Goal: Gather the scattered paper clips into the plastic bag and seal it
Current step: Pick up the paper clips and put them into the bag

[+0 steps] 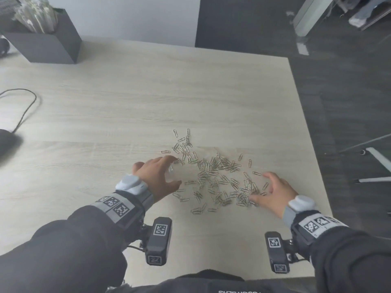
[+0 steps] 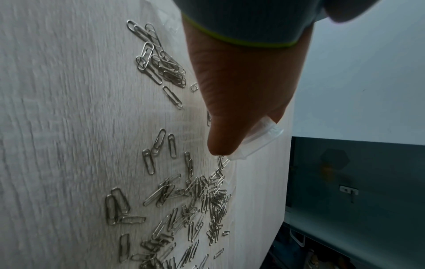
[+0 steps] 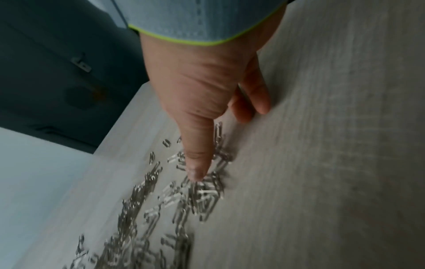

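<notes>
Many silver paper clips [image 1: 213, 176] lie scattered on the pale wooden table [image 1: 127, 106], in front of me and slightly right. My left hand [image 1: 164, 175] is at the pile's left edge and grips a crumpled clear plastic bag [image 1: 172, 173] between thumb and fingers. In the left wrist view a corner of the plastic bag [image 2: 260, 140] shows behind the thumb, above the paper clips [image 2: 195, 196]. My right hand [image 1: 271, 190] is spread at the pile's right edge and holds nothing. Its fingers [image 3: 261, 102] touch the table, and its thumb lies over blurred paper clips [image 3: 184, 200].
A dark box [image 1: 46, 47] with clear-wrapped items stands at the back left. A black cable [image 1: 25, 108] loops at the left edge above a dark object [image 1: 8, 142]. The table's right edge [image 1: 306, 134] is close to my right hand, with dark floor beyond.
</notes>
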`<state>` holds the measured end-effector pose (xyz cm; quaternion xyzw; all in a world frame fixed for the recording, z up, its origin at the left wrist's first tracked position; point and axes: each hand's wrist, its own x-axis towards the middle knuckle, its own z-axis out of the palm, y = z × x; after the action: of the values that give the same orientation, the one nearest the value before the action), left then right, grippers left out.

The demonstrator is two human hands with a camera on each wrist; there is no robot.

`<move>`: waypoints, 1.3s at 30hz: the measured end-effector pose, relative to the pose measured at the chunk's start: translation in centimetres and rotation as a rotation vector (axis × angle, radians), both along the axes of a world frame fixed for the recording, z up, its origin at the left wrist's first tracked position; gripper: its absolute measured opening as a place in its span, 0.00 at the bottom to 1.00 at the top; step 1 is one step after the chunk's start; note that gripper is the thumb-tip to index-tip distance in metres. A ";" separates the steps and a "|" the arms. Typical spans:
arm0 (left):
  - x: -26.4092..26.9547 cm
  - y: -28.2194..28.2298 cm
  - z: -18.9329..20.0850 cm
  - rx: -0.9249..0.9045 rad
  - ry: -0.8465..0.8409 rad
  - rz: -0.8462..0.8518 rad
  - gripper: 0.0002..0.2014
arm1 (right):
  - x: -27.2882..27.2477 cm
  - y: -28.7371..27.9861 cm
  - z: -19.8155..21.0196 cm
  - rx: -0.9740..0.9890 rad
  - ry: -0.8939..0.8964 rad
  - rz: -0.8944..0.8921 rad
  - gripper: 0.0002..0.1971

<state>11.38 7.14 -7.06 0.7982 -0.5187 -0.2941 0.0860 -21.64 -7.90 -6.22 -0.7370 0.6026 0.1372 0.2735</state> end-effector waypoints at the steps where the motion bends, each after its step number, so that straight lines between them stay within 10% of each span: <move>1: -0.2 -0.1 0.0 0.003 -0.004 -0.008 0.28 | 0.1 0.5 -0.3 0.014 0.016 0.015 0.47; 15: -3.2 -0.6 0.3 0.014 -0.025 -0.117 0.28 | 5.6 0.9 -1.7 0.002 -0.160 0.050 0.07; 28: -5.0 -0.8 -0.2 0.010 0.045 -0.094 0.29 | 8.7 2.8 1.0 0.296 -0.701 -0.381 0.05; 39: -5.5 -1.1 -0.1 -0.018 0.124 -0.024 0.24 | 12.7 4.6 4.0 0.344 -0.818 -0.046 0.06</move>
<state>5.91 6.04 -7.19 0.7714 -0.5246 -0.3392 0.1215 -8.98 -3.34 -2.25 -0.6608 0.4295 -0.0735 0.6112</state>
